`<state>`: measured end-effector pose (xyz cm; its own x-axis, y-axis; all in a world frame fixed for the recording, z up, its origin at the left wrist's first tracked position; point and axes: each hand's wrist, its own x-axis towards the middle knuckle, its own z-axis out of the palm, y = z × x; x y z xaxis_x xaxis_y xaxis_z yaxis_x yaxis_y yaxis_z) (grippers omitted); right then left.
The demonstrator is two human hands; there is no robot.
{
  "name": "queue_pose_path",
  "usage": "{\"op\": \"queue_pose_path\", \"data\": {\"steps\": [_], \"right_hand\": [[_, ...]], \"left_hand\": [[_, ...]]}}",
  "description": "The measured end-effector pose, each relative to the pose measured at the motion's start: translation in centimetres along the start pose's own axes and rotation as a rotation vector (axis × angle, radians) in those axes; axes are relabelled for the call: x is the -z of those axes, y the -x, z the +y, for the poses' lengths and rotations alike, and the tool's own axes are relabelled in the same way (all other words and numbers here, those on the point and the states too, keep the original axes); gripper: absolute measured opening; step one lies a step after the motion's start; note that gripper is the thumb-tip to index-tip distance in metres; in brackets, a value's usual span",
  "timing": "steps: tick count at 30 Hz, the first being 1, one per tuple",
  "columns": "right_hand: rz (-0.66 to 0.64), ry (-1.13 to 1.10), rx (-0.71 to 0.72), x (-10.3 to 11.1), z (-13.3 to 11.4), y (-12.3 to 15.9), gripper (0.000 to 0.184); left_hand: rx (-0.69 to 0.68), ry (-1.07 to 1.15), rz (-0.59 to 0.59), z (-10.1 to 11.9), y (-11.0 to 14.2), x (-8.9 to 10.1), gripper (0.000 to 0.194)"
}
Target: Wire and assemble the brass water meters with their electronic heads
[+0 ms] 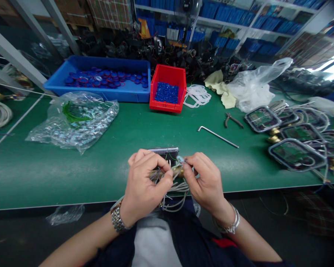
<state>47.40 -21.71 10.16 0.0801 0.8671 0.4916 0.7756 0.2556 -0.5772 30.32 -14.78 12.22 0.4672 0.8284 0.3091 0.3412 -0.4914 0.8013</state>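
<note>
Both hands work close together at the front edge of the green table (105, 174). My left hand (144, 181) is closed around a bundle of grey cable (174, 196) with a brass fitting (178, 171) at its end. My right hand (204, 181) pinches a small clear part (180, 160) against that fitting. Just behind the fingers a dark framed module (167, 152) lies on the table, partly hidden by my hands. Cable loops hang down between my wrists.
A clear bag of small parts (72, 120) lies at left. Behind stand a blue tray of round caps (100, 79) and a red bin of blue pieces (168, 89). A hex key (217, 136), pliers (232, 120) and several framed modules (295, 148) are at right.
</note>
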Motion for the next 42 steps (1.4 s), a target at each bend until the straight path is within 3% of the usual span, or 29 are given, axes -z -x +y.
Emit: {"op": "queue_pose_path", "data": {"steps": [11, 20, 26, 28, 30, 33, 38, 40, 42], "right_hand": [[-0.026, 0.204, 0.132, 0.2, 0.8, 0.2, 0.01], [-0.043, -0.119, -0.035, 0.1, 0.4, -0.1, 0.012], [-0.091, 0.08, 0.122, 0.2, 0.7, 0.1, 0.01], [-0.103, 0.215, 0.188, 0.4, 0.9, 0.0, 0.013], [-0.13, 0.387, 0.291, 0.7, 1.1, -0.3, 0.018], [-0.183, 0.57, 0.429, 1.2, 1.2, -1.0, 0.021], [-0.255, 0.583, 0.54, 1.6, 0.8, -2.4, 0.016], [-0.275, 0.454, 0.467, 1.4, 0.5, -2.7, 0.018], [-0.295, 0.237, 0.24, 0.9, 0.2, -2.8, 0.025]], "left_hand": [[0.011, 0.001, 0.001, 0.0, 0.0, -0.1, 0.014], [-0.029, -0.021, -0.034, -0.2, 0.1, -0.1, 0.012], [-0.023, -0.096, 0.04, -0.7, 0.3, -0.2, 0.006], [-0.031, -0.137, 0.055, -0.9, 0.2, -0.2, 0.019], [-0.093, -0.221, 0.036, -1.1, 0.0, 0.0, 0.032], [-0.234, -0.403, -0.039, -1.0, -0.5, 0.6, 0.029], [-0.353, -0.542, -0.103, -0.6, -1.1, 1.6, 0.024], [-0.393, -0.557, -0.076, -0.6, -1.1, 1.5, 0.021], [-0.442, -0.584, -0.02, -0.8, -1.0, 1.4, 0.022]]}}
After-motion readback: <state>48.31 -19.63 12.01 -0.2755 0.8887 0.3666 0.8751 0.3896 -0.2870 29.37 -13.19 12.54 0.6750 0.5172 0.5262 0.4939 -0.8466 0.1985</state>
